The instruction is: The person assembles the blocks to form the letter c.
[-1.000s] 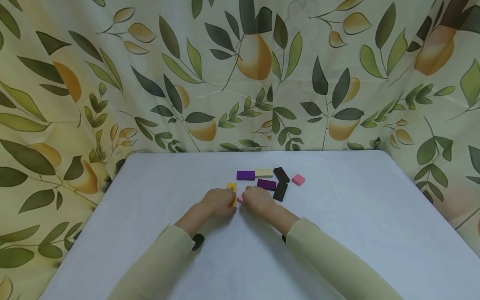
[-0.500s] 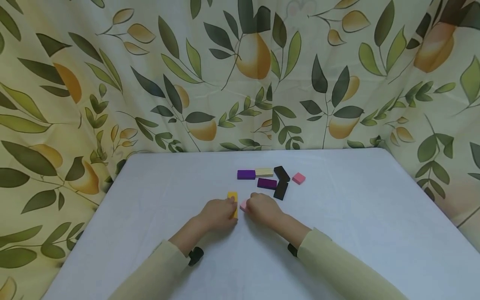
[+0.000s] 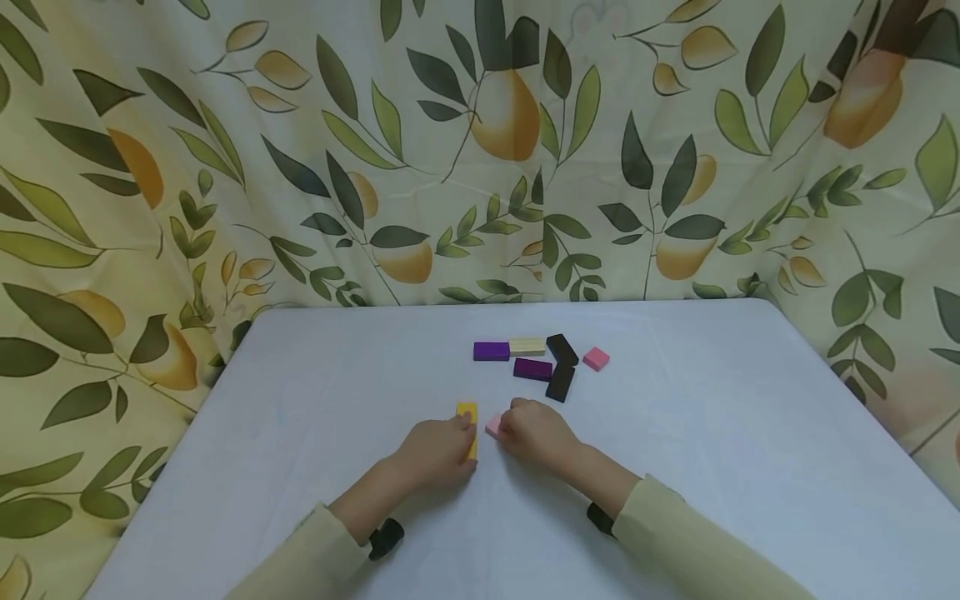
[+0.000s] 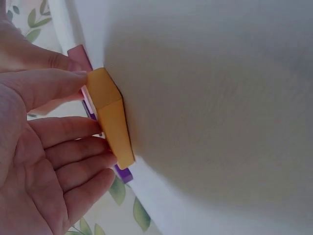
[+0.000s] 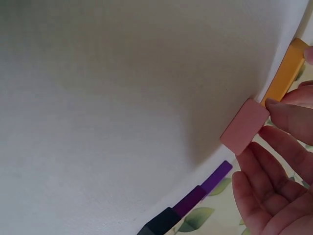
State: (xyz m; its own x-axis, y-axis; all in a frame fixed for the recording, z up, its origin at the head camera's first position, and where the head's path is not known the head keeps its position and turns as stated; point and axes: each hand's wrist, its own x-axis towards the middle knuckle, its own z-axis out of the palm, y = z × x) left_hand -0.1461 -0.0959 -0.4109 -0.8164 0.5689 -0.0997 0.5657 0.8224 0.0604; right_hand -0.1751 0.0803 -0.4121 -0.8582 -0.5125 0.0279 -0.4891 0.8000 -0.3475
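My left hand (image 3: 437, 454) pinches a yellow rectangular block (image 3: 467, 410) between thumb and fingers. The block's long side points away from me, and in the left wrist view the yellow block (image 4: 111, 107) shows its end and one long face. Just to the right, my right hand (image 3: 542, 433) pinches a light pink block (image 3: 493, 426), mostly hidden by the fingers in the head view. The right wrist view shows a broad face of the pink block (image 5: 245, 126). A small gap separates the two held blocks in the head view.
Farther back on the white table (image 3: 337, 358) lie a purple block (image 3: 491, 351), a cream block (image 3: 527, 347), a dark purple block (image 3: 532, 369), two black blocks (image 3: 562, 349) meeting at an angle, and a small pink block (image 3: 596, 359). A leaf-patterned curtain (image 3: 480, 225) hangs behind.
Both hands have moved toward me with their blocks, away from the group at the back. The right hand has also shifted slightly right. The blocks farther back have stayed put.
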